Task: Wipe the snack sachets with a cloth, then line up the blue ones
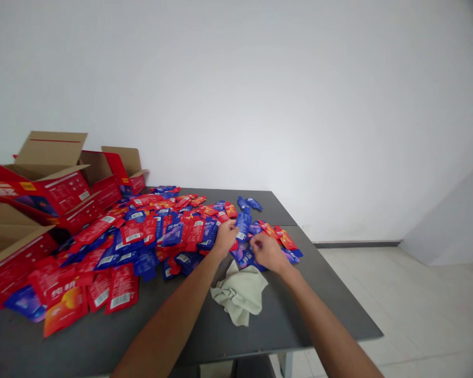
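My left hand [224, 237] is closed, its thumb and fingers at the left edge of a blue pouch [243, 224] that stands tilted up with its white barcode label facing me. My right hand [267, 252] has curled fingers just right of that pouch; whatever is in its fingertips is hidden. Below the right hand lies another blue pouch [245, 257] with white lettering. Red-orange pouches [287, 239] lie beyond and to the right of the right hand. A crumpled pale cloth [240, 291] sits on the table in front of both hands.
A wide heap of red and blue pouches [142, 231] covers the left of the dark table [319, 310]. Open red cardboard boxes [69, 191] stand at the far left. Blue pouches [254, 203] lie near the back edge. A white wall [284, 105] rises behind.
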The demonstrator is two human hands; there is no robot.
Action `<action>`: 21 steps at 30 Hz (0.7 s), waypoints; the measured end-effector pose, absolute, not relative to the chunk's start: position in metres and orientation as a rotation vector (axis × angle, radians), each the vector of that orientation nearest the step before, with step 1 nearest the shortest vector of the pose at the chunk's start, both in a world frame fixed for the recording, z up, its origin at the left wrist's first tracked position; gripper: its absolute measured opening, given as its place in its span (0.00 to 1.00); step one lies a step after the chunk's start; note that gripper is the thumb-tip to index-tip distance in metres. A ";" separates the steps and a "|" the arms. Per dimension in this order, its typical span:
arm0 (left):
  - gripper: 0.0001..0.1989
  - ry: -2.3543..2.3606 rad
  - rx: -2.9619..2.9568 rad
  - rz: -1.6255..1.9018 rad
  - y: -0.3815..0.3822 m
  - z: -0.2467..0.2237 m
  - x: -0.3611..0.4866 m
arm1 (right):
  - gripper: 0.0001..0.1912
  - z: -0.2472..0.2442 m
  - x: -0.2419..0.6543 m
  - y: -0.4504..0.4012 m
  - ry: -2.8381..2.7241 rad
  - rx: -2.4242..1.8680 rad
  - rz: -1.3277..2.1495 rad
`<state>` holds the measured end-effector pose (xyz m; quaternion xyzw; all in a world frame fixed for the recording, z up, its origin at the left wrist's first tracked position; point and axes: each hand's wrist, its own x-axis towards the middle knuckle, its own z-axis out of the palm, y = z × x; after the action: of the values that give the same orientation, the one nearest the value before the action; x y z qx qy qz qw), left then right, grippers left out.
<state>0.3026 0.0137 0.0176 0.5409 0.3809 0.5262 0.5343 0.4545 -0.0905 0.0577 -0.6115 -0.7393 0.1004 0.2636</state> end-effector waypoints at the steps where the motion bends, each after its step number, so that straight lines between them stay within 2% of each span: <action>1: 0.09 0.890 1.257 1.262 0.012 0.019 0.294 | 0.10 0.062 0.446 -0.098 -2.102 -1.568 0.387; 3: 0.10 0.868 1.205 1.271 0.006 0.020 0.279 | 0.11 0.067 0.431 -0.112 -2.298 -1.419 0.526; 6: 0.12 0.816 1.079 1.260 -0.004 0.016 0.264 | 0.29 0.063 0.411 -0.129 -2.560 -1.284 0.610; 8: 0.14 0.749 0.945 1.239 -0.008 0.012 0.259 | 0.36 0.054 0.401 -0.135 -2.619 -1.328 0.591; 10: 0.16 0.696 0.835 1.224 -0.010 0.007 0.256 | 0.34 0.044 0.394 -0.138 -2.618 -1.423 0.525; 14: 0.18 0.685 0.820 1.215 -0.012 0.006 0.253 | 0.19 0.034 0.391 -0.136 -2.533 -1.408 0.491; 18: 0.23 0.678 0.865 1.234 -0.015 0.011 0.251 | 0.22 0.049 0.403 -0.118 -2.247 -1.298 0.527; 21: 0.29 0.715 0.864 1.229 -0.019 0.014 0.251 | 0.22 0.066 0.415 -0.094 -2.014 -1.304 0.415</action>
<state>0.2515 -0.0192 0.0141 0.3840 0.3176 0.5460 0.6734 0.4148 -0.0942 0.0663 -0.5025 -0.7760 0.1600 0.3461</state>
